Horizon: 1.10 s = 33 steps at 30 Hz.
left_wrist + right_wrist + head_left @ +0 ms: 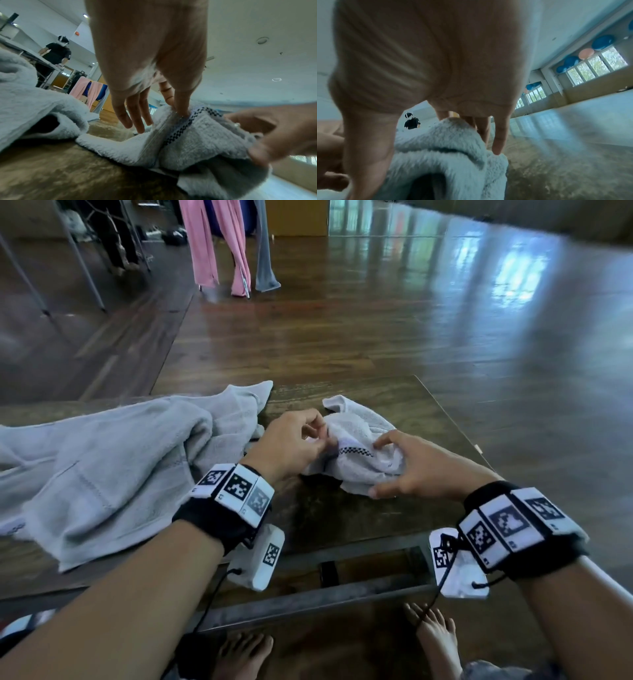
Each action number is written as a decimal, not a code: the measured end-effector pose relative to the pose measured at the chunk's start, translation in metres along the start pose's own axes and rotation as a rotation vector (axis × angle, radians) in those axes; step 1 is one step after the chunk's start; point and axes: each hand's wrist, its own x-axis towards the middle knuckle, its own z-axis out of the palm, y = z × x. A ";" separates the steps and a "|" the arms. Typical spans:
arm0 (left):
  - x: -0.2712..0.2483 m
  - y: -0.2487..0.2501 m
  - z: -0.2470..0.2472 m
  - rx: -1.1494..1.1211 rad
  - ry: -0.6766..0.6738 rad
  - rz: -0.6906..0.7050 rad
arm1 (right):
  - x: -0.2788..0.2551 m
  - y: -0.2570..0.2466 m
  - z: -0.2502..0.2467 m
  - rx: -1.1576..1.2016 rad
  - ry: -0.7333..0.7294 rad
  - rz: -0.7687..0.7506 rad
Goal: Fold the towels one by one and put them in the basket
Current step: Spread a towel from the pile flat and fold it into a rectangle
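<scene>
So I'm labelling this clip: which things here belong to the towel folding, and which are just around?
Job:
- small white towel, pinched by left hand, held by right hand
- large grey towel, crumpled
- table

Around:
- pink cloths hanging
- person in black
- balloons

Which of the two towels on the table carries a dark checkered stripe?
The small white towel held between both hands, at the table's right end. The large grey towel spread to its left shows no checkered stripe.
</scene>
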 end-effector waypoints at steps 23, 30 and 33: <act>-0.013 0.075 0.023 0.227 -0.109 0.191 | -0.028 0.011 -0.012 0.095 0.561 -0.248; -0.025 0.076 0.016 0.104 -0.170 0.304 | -0.045 0.007 -0.015 0.148 0.601 -0.452; -0.027 0.076 0.017 0.228 -0.144 0.346 | -0.051 0.000 -0.010 0.172 0.545 -0.481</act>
